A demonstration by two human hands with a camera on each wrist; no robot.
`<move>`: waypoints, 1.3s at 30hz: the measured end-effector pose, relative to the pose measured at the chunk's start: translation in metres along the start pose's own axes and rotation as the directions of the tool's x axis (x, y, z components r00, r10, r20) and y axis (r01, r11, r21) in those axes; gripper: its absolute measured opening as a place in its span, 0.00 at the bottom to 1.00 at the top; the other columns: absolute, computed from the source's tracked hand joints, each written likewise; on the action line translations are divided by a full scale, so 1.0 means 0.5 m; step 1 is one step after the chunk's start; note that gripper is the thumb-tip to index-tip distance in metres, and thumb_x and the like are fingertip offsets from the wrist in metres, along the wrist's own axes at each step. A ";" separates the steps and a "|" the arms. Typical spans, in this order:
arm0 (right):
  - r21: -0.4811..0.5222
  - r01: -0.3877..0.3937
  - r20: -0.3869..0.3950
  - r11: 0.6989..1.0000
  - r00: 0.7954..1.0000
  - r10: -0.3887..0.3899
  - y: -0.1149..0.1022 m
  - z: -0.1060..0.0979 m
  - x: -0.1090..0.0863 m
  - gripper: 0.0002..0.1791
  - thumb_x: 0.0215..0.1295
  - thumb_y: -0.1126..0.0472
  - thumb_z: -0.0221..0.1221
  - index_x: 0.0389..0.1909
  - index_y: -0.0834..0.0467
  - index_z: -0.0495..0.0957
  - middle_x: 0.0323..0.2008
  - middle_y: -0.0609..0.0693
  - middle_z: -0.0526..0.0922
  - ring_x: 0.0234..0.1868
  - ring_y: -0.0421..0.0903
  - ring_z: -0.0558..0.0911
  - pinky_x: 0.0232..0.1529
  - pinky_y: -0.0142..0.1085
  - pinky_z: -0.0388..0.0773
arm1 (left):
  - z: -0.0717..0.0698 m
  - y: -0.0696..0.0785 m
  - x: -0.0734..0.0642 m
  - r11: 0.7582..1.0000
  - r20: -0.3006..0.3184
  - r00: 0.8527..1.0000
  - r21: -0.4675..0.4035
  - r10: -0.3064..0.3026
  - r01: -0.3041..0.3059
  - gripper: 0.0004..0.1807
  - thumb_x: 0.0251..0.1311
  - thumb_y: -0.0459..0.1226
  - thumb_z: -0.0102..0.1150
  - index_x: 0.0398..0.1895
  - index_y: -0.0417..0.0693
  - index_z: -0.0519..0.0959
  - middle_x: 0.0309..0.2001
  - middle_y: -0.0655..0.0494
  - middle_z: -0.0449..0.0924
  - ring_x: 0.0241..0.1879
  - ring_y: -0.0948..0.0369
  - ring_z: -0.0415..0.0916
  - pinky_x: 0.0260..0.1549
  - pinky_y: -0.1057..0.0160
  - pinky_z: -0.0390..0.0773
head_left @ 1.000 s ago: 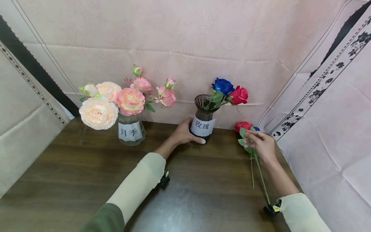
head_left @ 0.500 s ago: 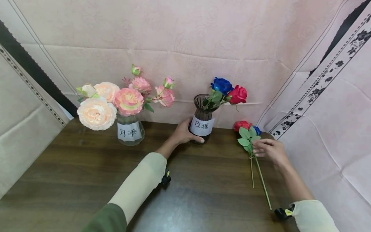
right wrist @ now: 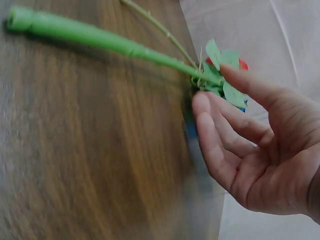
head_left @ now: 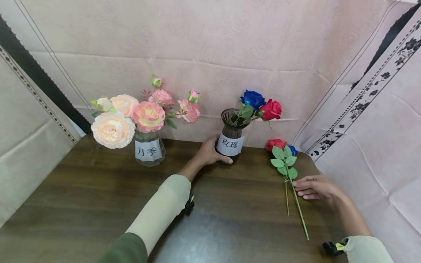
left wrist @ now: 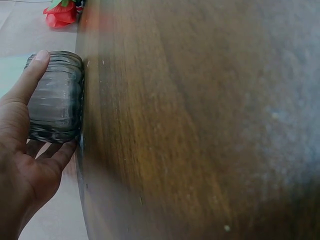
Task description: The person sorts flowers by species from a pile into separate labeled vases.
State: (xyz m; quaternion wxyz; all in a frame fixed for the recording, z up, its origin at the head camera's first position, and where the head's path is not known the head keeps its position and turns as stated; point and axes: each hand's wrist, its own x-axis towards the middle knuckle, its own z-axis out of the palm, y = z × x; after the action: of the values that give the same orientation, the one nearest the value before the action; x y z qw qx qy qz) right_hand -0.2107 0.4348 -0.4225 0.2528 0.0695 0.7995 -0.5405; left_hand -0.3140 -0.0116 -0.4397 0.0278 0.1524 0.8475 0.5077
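Note:
My left hand [head_left: 210, 151] holds the dark glass vase [head_left: 227, 155] low down, the thumb in front and the fingers behind. In the left wrist view, the ribbed vase [left wrist: 57, 100] sits between thumb and fingers. A blue rose [head_left: 253, 99] and a red rose [head_left: 271, 109] lean out of it to the right. On the table's right side lie a red rose [head_left: 275, 144] and a blue rose [head_left: 292, 150], leaves and stems crossing. My right hand [head_left: 317, 188] is beside the longer green stem [head_left: 300, 212], fingers loosely extended; in the right wrist view, thumb and fingers are spread around it without a visible grip.
A clear glass vase [head_left: 149, 160] with a paper label, full of peach and pink flowers, stands to the left. The wooden table [head_left: 223, 219] ends at a pale cloth backdrop [head_left: 210, 65], with more cloth along both sides.
My right hand has drawn back from the leaves of the lying roses, down and to the right along the stem. The left hand stays on the dark vase.

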 end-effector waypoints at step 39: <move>0.176 0.125 0.322 0.976 0.930 -0.177 0.003 0.033 0.025 0.12 0.84 0.72 0.58 0.59 0.65 0.87 0.50 0.53 0.96 0.52 0.48 0.96 0.57 0.41 0.93 | -0.003 0.000 0.002 1.000 0.004 1.000 0.015 -0.002 0.001 0.64 0.47 0.44 0.96 0.87 0.45 0.66 0.81 0.45 0.75 0.82 0.46 0.72 0.84 0.44 0.70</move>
State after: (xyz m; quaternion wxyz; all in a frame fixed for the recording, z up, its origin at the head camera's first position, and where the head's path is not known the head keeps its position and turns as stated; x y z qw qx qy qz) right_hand -0.2155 0.4185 -0.4343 0.3369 -0.0661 0.7040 -0.6218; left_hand -0.3151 -0.0126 -0.4386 0.0285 0.1529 0.8514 0.5010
